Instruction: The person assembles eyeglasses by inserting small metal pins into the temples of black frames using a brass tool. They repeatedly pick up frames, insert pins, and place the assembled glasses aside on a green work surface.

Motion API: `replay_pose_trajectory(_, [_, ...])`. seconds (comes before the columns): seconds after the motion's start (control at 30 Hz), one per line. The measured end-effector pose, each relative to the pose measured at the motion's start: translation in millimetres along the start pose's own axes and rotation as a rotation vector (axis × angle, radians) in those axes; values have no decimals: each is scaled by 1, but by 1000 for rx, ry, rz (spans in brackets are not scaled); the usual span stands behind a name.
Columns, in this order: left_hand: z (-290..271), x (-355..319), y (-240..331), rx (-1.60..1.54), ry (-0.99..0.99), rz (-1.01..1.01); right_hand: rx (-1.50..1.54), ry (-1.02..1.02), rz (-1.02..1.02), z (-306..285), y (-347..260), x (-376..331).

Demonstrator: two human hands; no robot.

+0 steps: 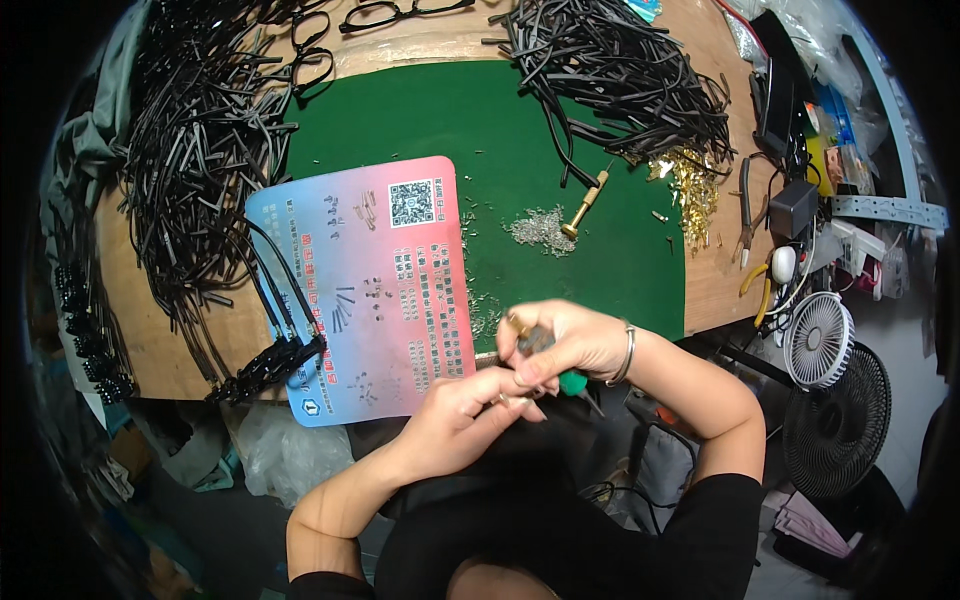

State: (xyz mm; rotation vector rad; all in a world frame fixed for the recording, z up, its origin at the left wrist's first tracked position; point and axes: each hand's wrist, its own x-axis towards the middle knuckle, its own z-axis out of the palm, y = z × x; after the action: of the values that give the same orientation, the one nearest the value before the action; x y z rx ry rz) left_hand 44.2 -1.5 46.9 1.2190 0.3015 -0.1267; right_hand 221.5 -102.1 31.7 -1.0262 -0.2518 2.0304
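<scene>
Right down at the lower middle of the frame, there were my two hands, drawn together just off the table's near edge, I'd say so the fine work sat under my eyes! My left hand (462, 412) had thumb and fingers pinched nearly together on a small pale piece (512, 400), too tiny and half covered to name; that grip looked meant to keep it steady. My right hand (570, 345) was curled closed around a green-handled tool (573, 382), its thin shaft angled down to the lower right, while a brass-tipped grey barrel (537, 341) poked out at the upper left of the same fist; whether the two were one tool, I could not tell. Up past my fingers, left of centre, lay the blue-and-pink mat (360, 290), small parts sorted on it in little groups, likely so each kind could be picked out fast. Right of that, mid-frame on the green mat (620, 270), sat a silvery heap of tiny pieces (541, 230) with a brass tool (588, 207) resting at its edge, handy for my right side, it seemed. Then gold-coloured bits (695, 195) at the upper right, and beyond, black strips massed in two piles, upper left (200, 150) and upper centre-right (625, 85), apparently parted to leave the middle free. Farthest, at the top, black glasses frames (385, 14)!
</scene>
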Motion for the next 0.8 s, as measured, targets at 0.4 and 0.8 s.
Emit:
replay_pose_trajectory(0.4, [7, 9, 2, -134, 156, -35, -269, 334, -183, 8, -22, -23])
replay_pose_trajectory(0.8, [20, 2, -6, -176, 299, 57, -683, 626, -719, 36, -2, -10])
